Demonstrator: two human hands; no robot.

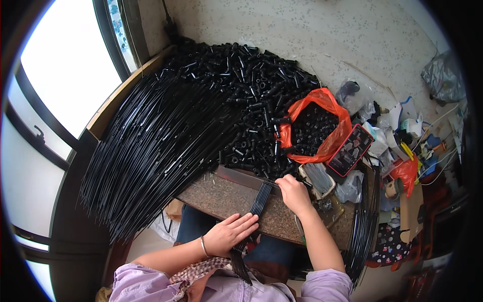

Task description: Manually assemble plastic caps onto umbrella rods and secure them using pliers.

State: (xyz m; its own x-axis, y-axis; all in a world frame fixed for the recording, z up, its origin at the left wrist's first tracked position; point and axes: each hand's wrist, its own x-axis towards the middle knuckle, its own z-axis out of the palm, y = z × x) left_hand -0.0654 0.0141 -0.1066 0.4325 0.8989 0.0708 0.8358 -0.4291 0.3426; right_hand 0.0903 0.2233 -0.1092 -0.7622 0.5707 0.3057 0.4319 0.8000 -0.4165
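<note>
A row of thin black rods (260, 200) lies side by side across the speckled tabletop (209, 195), their lower ends hanging over its near edge towards my lap. My left hand (232, 232) rests flat with fingers stretched out, its fingertips on these rods by the table edge. Beyond it, the rods' far ends meet a low dark strip (239, 177) standing on the table. My right hand (294, 194) is closed in a pinch just right of those ends. What its fingers hold is too small and covered to name.
A large sheaf of black rods (161, 146) fills the left side. Behind lies a heap of black tubular fittings (251, 75). An orange bag (327, 100) holds small black parts. A phone (350, 150), a clear box (318, 180) and clutter stand to the right. More rods (363, 226) lie at the right edge.
</note>
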